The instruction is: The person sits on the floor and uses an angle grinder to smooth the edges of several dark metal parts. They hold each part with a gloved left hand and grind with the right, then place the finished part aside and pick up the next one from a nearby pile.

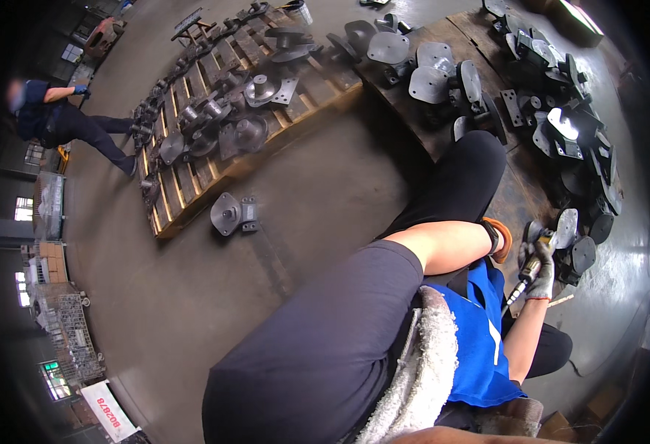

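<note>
Looking past the pallet (295,135) of metal parts (249,137), we cannot tell what our left hand grips beyond its dark wristband (493,237); farther right, our gloved right hand (543,277) wraps a power tool (530,270) near metal plates (566,226) on the worktop (524,181).

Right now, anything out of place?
One metal part lies by itself on the floor beside the pallet. Looks odd since similar parts sit on the pallet; could be deliberate.
</note>
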A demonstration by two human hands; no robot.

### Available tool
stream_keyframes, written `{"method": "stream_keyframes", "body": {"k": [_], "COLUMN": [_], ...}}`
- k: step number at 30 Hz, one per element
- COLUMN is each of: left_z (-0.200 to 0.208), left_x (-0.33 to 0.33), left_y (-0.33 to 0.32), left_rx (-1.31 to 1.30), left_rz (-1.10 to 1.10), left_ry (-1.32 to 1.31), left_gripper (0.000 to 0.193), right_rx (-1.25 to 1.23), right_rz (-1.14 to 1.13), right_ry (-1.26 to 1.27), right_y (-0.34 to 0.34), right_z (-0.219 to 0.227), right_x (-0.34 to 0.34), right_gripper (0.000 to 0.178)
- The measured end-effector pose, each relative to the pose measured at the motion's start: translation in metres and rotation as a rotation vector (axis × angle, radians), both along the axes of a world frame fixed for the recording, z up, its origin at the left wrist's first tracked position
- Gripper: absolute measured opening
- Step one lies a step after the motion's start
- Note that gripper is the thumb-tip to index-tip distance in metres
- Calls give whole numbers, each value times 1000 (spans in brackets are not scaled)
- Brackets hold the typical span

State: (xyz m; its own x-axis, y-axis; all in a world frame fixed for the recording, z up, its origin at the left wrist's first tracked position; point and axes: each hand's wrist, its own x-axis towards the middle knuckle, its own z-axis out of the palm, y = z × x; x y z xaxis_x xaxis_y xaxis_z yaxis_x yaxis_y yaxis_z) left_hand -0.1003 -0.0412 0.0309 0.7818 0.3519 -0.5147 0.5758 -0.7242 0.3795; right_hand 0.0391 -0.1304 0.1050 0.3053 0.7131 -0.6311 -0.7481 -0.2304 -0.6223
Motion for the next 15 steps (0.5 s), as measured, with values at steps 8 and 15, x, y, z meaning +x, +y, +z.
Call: {"method": "stream_keyframes", "body": {"k": [8, 15], "left_z": [-88, -72], "left_x": [45, 34], "left_y": [-48, -42], "left_rx": [1395, 1611], "left_rz": [325, 319], "left_ry": [819, 1240], "left_gripper": [20, 18], "right_rx": [417, 516], "right_rz": [132, -153], "right_ry": [-223, 5], "right_y": [-27, -55], "right_z": [124, 83], "right_x": [18, 83], "right_gripper": [31, 35]}}
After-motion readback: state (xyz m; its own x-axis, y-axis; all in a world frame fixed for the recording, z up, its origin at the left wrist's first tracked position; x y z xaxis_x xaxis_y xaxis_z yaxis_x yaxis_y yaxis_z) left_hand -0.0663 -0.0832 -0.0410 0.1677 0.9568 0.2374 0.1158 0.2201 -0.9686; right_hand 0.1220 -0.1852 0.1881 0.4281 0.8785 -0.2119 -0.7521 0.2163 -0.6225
